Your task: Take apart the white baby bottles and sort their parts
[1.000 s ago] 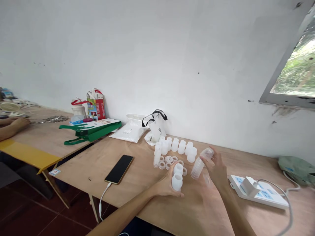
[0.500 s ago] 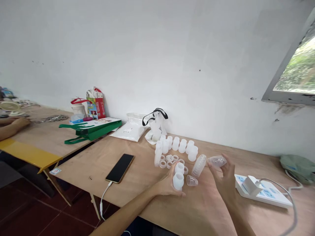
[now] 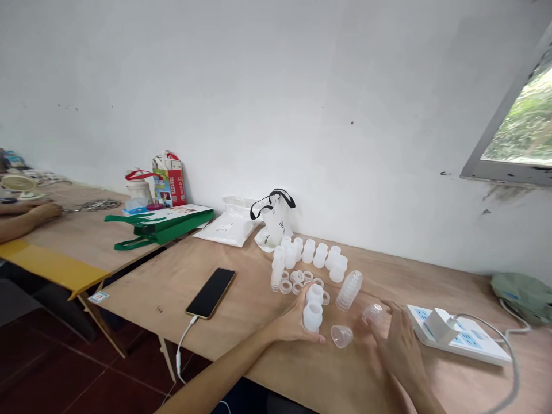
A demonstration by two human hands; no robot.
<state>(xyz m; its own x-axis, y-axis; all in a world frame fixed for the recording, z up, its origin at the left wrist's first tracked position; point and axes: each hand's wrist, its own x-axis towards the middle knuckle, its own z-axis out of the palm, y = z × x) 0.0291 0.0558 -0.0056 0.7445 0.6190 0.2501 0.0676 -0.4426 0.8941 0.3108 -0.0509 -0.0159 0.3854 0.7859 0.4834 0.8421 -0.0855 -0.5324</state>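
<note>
My left hand (image 3: 297, 319) is wrapped round a white hourglass-shaped plastic piece (image 3: 313, 316), its open rim facing me. Beside it lies a clear cup (image 3: 342, 336). Farther right, my right hand (image 3: 390, 325) is by another clear cup (image 3: 372, 314) at its fingertips; the fingers are smeared, so whether they grip it is unclear. A nested stack of clear cups (image 3: 349, 290) lies between the hands. Behind are several white hourglass pieces (image 3: 319, 256), pale rings (image 3: 297, 277) and a translucent stack (image 3: 277, 268).
A phone (image 3: 210, 293) with a cable lies left; a power strip (image 3: 461, 336) sits right. White bags (image 3: 228, 221) and a green bag (image 3: 181, 224) are behind. Another person's hand (image 3: 46, 211) rests on the far-left table.
My right hand has lowered from above the table, with a clear cup now near the tabletop. The loose clear cup has shifted nearer to me and turned. My left hand has barely moved.
</note>
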